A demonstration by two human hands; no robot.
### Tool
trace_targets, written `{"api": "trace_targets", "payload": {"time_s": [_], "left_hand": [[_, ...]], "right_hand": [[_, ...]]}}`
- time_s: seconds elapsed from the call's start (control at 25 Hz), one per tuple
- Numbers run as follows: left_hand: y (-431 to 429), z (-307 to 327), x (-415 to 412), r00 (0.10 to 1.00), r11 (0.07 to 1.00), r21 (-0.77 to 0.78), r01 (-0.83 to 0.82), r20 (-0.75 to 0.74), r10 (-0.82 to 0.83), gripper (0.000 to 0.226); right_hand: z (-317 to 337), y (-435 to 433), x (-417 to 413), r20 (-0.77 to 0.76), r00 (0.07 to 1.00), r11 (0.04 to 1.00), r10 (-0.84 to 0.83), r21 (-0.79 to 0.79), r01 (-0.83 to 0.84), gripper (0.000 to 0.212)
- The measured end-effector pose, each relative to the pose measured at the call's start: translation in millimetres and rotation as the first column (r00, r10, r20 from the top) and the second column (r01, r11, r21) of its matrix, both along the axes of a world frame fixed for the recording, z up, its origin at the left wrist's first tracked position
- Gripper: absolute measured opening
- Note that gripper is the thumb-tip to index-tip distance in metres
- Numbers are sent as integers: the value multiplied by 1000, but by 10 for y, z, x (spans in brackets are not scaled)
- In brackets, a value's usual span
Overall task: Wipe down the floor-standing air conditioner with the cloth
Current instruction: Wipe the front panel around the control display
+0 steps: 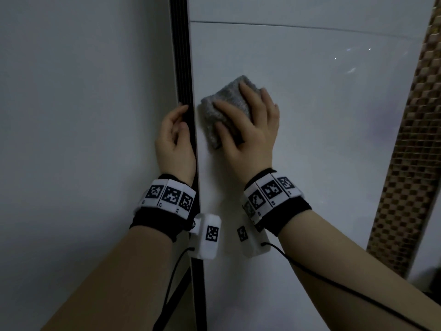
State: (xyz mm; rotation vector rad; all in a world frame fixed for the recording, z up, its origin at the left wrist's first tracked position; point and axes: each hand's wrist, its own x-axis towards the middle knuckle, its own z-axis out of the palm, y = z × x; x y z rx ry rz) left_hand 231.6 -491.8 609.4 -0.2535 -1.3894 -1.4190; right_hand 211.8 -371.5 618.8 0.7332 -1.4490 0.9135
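Note:
The white floor-standing air conditioner (pixel 322 111) fills the middle and right of the view, its glossy front panel facing me. A folded grey cloth (pixel 223 101) lies flat against that panel. My right hand (pixel 248 134) presses the cloth to the panel with fingers spread straight over it. My left hand (pixel 175 144) rests on the unit's left edge, fingers loosely curled beside the black vertical strip (pixel 185 56). Both wrists carry bands with black-and-white markers and cables.
A plain white wall (pixel 83 115) lies to the left of the unit. A brown mosaic tile strip (pixel 410 163) runs down the right side. A horizontal seam (pixel 286 25) crosses the panel above the cloth.

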Motion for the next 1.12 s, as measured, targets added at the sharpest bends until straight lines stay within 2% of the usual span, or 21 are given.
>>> {"api": "trace_targets", "payload": {"time_s": [0.08,0.28,0.44,0.48,0.64,0.8,0.96,1.04,1.12], "left_hand": [[-37,27,-4,1000,1000,-26,9,22,-9,35],[-91,74,-76,998,996,-79,34,57,-30,38],[-55,134,-88,996,992,-95,77,58,-72,40],[-47,156,-90,994,990,-100,101,63,-95,40],[15,173,-89,988,988,-75,135,84,-129,41],[-4,184,-77,989,987,-81,138,72,-132,40],[-22,201,-70,985,986,-69,154,83,-149,39],[7,221,-58,987,986,-80,143,80,-137,40],[36,291,-54,991,985,-116,127,61,-121,41]], "right_hand": [[75,-40,18,18,1000,997,10,-74,-9,27],[46,-56,-10,-74,997,992,-13,125,22,26],[300,-6,-40,14,1000,997,-3,-76,4,27],[300,-21,-32,20,1000,997,-11,-77,13,27],[269,12,-56,-74,996,990,-42,132,52,26],[431,-13,-12,2,1000,1000,-25,-6,25,26],[393,-24,-13,-69,996,985,-49,164,60,26],[489,57,-65,-32,998,994,-52,96,54,27],[559,70,-44,71,997,997,-5,-71,10,29]]}}
